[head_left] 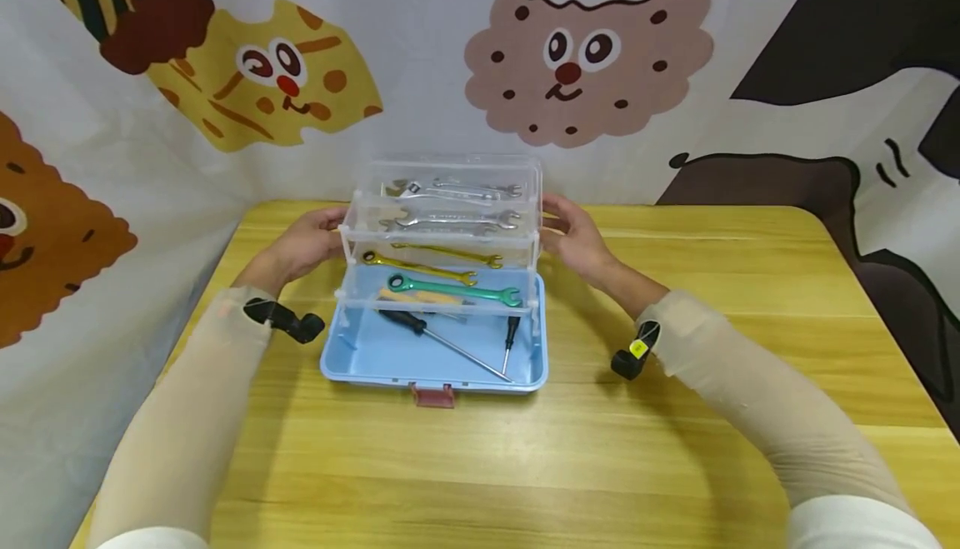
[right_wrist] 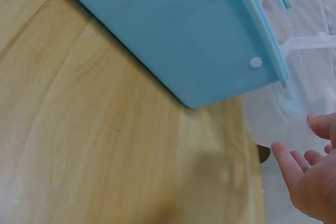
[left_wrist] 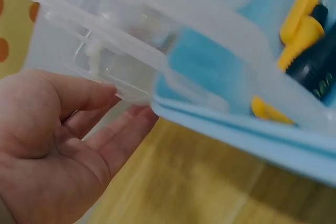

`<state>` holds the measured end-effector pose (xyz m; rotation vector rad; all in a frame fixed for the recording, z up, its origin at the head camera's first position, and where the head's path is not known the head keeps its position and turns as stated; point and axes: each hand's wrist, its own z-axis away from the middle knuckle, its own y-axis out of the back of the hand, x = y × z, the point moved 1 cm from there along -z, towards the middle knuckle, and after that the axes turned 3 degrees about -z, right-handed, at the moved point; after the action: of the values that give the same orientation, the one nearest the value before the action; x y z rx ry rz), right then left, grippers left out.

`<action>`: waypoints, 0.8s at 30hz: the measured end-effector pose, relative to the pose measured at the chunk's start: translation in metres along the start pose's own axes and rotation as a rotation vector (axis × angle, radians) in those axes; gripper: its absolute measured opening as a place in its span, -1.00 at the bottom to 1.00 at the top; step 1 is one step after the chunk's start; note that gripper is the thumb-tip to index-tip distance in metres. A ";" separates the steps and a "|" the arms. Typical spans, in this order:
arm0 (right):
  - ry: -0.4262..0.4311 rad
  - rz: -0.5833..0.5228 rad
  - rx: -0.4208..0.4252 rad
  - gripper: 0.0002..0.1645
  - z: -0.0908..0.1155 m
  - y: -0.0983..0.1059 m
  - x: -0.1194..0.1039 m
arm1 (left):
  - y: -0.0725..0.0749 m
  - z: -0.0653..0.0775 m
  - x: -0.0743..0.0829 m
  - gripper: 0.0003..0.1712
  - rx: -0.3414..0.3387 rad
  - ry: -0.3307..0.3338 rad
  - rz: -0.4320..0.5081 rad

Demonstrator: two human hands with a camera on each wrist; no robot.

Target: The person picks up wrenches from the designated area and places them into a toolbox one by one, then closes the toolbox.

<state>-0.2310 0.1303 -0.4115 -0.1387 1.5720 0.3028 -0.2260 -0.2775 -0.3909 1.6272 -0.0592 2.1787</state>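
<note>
A toolbox with a light-blue base (head_left: pixel 360 357) stands unfolded on the table, its clear stepped trays (head_left: pixel 442 237) raised at the back. My left hand (head_left: pixel 306 242) is at the trays' rear left side; in the left wrist view its thumb and straight fingers reach the clear plastic by the base's back corner. On the opposite side is my right hand (head_left: pixel 576 237), fingers spread against the clear rear part (right_wrist: pixel 273 116). Silver wrenches (head_left: pixel 457 219), yellow wrenches (head_left: pixel 420 267) and a green ratchet wrench (head_left: pixel 453 290) lie in the trays. A long black-handled screwdriver (head_left: pixel 442 343) and a smaller one (head_left: pixel 512 336) lie in the base.
A pink latch (head_left: pixel 432 396) hangs at the base's front. Yellow-handled tools (left_wrist: pixel 302 19) show inside the base in the left wrist view. The wooden table (head_left: pixel 675 466) extends around the box, and a cartoon-print curtain (head_left: pixel 420 74) hangs behind it.
</note>
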 end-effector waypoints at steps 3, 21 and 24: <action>0.048 0.008 0.015 -0.39 0.001 0.002 -0.009 | 0.004 0.005 0.006 -0.37 0.018 -0.006 0.019; 0.013 -0.036 -0.103 -0.36 0.051 -0.003 -0.087 | -0.007 0.077 0.074 0.02 0.018 0.014 -0.009; 0.037 0.024 -0.194 -0.31 0.064 -0.004 -0.087 | -0.011 0.092 0.073 -0.11 0.017 -0.007 -0.037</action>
<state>-0.1661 0.1354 -0.3257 -0.2781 1.5800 0.4738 -0.1550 -0.2712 -0.2970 1.6324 -0.0121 2.1515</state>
